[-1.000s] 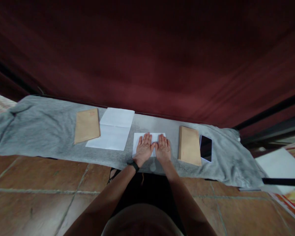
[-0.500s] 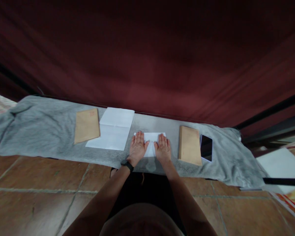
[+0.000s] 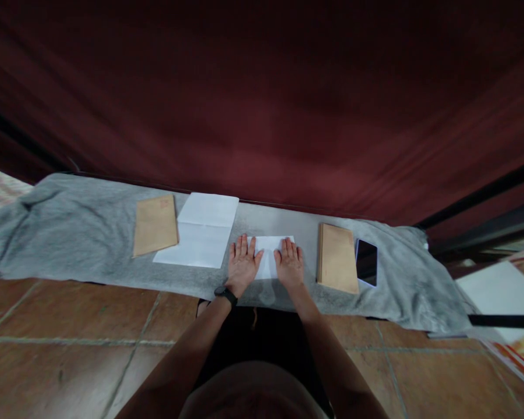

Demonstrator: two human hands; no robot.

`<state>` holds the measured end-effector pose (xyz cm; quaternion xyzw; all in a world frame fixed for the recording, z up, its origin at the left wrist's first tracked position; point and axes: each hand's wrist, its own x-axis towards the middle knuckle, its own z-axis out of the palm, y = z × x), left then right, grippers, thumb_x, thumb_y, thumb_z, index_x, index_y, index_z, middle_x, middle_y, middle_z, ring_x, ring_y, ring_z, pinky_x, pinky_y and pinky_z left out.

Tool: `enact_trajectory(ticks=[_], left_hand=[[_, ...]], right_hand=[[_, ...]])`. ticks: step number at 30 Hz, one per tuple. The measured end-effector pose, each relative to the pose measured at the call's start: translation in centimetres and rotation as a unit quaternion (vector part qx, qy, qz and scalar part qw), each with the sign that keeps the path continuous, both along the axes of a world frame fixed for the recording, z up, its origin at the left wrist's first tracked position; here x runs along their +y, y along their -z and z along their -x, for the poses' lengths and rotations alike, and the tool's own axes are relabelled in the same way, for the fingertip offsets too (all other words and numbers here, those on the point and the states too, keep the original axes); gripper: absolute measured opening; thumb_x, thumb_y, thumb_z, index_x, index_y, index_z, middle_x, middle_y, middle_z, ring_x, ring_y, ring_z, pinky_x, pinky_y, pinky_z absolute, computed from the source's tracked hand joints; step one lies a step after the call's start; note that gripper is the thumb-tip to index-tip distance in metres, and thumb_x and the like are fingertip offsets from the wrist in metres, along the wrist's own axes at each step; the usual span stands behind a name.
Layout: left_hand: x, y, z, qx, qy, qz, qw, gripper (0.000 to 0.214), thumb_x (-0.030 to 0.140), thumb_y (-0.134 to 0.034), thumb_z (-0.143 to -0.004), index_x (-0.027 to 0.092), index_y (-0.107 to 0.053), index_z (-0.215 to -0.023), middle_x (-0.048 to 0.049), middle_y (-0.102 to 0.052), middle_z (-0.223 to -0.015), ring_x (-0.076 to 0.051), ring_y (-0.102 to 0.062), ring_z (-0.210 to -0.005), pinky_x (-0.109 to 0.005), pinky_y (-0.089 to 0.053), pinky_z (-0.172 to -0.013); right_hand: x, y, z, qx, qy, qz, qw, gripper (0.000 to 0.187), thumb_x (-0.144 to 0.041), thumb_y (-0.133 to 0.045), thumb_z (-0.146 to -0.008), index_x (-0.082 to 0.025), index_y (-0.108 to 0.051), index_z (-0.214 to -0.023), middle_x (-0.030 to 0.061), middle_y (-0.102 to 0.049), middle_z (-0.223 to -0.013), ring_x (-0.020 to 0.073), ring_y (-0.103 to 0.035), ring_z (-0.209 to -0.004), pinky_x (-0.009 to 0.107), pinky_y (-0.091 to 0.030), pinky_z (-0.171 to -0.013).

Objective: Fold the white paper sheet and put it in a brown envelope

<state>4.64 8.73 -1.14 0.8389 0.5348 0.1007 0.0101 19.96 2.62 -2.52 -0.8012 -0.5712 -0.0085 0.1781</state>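
A small white folded sheet of paper (image 3: 267, 265) lies on the grey cloth in front of me. My left hand (image 3: 243, 263) rests flat over its left end, fingers slightly spread and pointing away from me. On the right end lies my right hand (image 3: 290, 265), also flat with the fingers stretched out. Both palms hide the ends of the sheet, and its middle shows between my thumbs. To the left are creased white sheets (image 3: 201, 241), laid open, with a brown envelope (image 3: 155, 226) overlapping their edge. A stack of brown envelopes (image 3: 339, 259) lies to the right of my right hand.
A phone (image 3: 367, 263) lies beside the envelope stack. Grey cloth (image 3: 87, 233) covers the long narrow surface. Dark red fabric (image 3: 253, 128) hangs along its far edge. A white board-like item (image 3: 498, 291) stands at the far right, above the tiled floor (image 3: 61, 361).
My left hand has shifted slightly to the left on the paper, its fingers a little more spread. My right hand stays nearly where it was.
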Motion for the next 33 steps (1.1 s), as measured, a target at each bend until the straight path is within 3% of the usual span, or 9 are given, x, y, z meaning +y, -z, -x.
enact_trajectory(ticks=[9,21,33], left_hand=[[0.1,-0.1,-0.1,0.005,-0.003,0.004,1.0,0.062,0.046,-0.027,-0.105,0.012,-0.038,-0.155,-0.0189,-0.032,-0.162,-0.032,-0.028,-0.152,-0.053,-0.022,-0.122],[0.0,-0.4,-0.2,-0.005,-0.011,0.012,1.0,0.061,0.045,-0.028,-0.104,0.012,-0.04,-0.154,-0.018,-0.032,-0.162,-0.032,-0.028,-0.152,-0.052,-0.021,-0.123],[0.2,0.0,-0.3,-0.018,-0.019,0.025,0.999,0.062,0.045,-0.027,-0.104,0.011,-0.039,-0.154,-0.0175,-0.029,-0.163,-0.03,-0.025,-0.153,-0.052,-0.017,-0.124]], right_hand=[[2.8,-0.6,1.6,0.007,-0.098,0.024,0.995,0.049,-0.036,-0.033,-0.107,-0.016,-0.049,-0.149,0.0082,-0.041,-0.159,0.0266,-0.039,-0.146,0.047,-0.023,-0.123],[2.0,0.6,-0.4,-0.012,-0.04,0.008,0.999,0.053,-0.038,-0.031,-0.107,-0.016,-0.042,-0.153,0.0081,-0.038,-0.16,0.026,-0.037,-0.147,0.046,-0.023,-0.123],[0.1,1.3,-2.1,-0.043,0.005,-0.039,0.998,0.055,-0.038,-0.031,-0.107,-0.007,-0.042,-0.152,0.018,-0.042,-0.157,0.0301,-0.042,-0.144,0.051,-0.03,-0.118]])
